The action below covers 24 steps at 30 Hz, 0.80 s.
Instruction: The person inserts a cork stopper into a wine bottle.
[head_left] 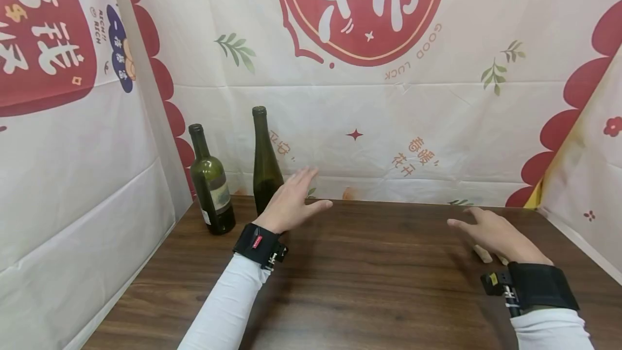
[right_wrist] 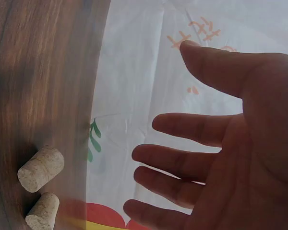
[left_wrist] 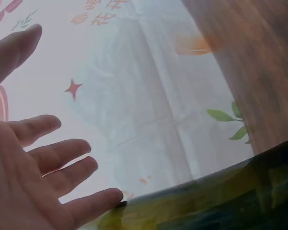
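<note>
A person in white sleeves holds both hands above a wooden tabletop (head_left: 369, 285) screened on three sides by a printed cloth (head_left: 437, 139). The left hand (head_left: 290, 201) hovers with fingers spread and straight, gripping nothing, just beside the taller of two green wine bottles; the left wrist view shows the little finger at, perhaps touching, the dark glass. That tall bottle (head_left: 264, 161) stands upright near the tabletop's far left corner, uncorked, with the shorter labelled bottle (head_left: 211, 185) upright just to its left, also open at the neck. The right hand (head_left: 495, 234) floats palm-down toward the far right corner, fingers loosely spread and holding nothing. Under and just beyond it lie two corks (right_wrist: 41, 189) on their sides, close together near the far edge, where the cloth meets the wood. Bottles sit on one side and their stoppers on the other, probably so that each hand has its own item within easy reach. Both wrists carry black camera straps (head_left: 257, 244).
</note>
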Available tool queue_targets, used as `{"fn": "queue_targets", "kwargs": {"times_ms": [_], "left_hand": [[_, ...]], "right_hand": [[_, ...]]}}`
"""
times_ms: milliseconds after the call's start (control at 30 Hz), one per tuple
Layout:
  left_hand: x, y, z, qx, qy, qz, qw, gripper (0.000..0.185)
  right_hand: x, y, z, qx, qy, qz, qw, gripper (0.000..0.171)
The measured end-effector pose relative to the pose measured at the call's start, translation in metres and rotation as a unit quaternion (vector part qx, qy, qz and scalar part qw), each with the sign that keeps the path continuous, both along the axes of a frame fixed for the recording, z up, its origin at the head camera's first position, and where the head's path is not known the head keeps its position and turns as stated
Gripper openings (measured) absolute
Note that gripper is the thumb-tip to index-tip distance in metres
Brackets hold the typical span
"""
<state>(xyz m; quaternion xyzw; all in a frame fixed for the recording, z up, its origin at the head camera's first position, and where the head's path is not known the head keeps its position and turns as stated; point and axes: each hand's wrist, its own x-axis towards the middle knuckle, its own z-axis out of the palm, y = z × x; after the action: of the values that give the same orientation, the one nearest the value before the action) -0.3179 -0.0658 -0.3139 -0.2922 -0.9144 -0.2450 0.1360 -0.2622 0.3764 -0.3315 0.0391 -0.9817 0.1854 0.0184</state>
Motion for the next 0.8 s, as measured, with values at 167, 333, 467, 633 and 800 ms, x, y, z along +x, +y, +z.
{"fn": "queue_targets", "kwargs": {"times_ms": [167, 333, 467, 633, 800], "left_hand": [[0.002, -0.003, 0.01, 0.024, 0.032, 0.003, 0.9992, 0.084], [0.002, -0.006, 0.018, 0.039, 0.066, 0.004, 0.9971, 0.078], [0.002, -0.01, 0.022, 0.058, 0.085, 0.014, 0.9946, 0.075], [0.003, -0.015, 0.026, 0.105, 0.122, 0.016, 0.9867, 0.07], [0.0, -0.019, 0.028, 0.187, 0.199, 0.011, 0.962, 0.058]], "right_hand": [[0.0, 0.003, 0.0, 0.006, -0.015, -0.002, 1.0, 0.084], [-0.001, 0.006, 0.001, 0.01, -0.024, 0.0, 1.0, 0.084], [-0.002, 0.007, 0.001, 0.012, -0.026, -0.002, 1.0, 0.084], [-0.003, 0.007, 0.001, 0.012, -0.025, -0.003, 1.0, 0.084], [-0.004, 0.009, -0.001, 0.017, -0.023, -0.001, 1.0, 0.083]]}}
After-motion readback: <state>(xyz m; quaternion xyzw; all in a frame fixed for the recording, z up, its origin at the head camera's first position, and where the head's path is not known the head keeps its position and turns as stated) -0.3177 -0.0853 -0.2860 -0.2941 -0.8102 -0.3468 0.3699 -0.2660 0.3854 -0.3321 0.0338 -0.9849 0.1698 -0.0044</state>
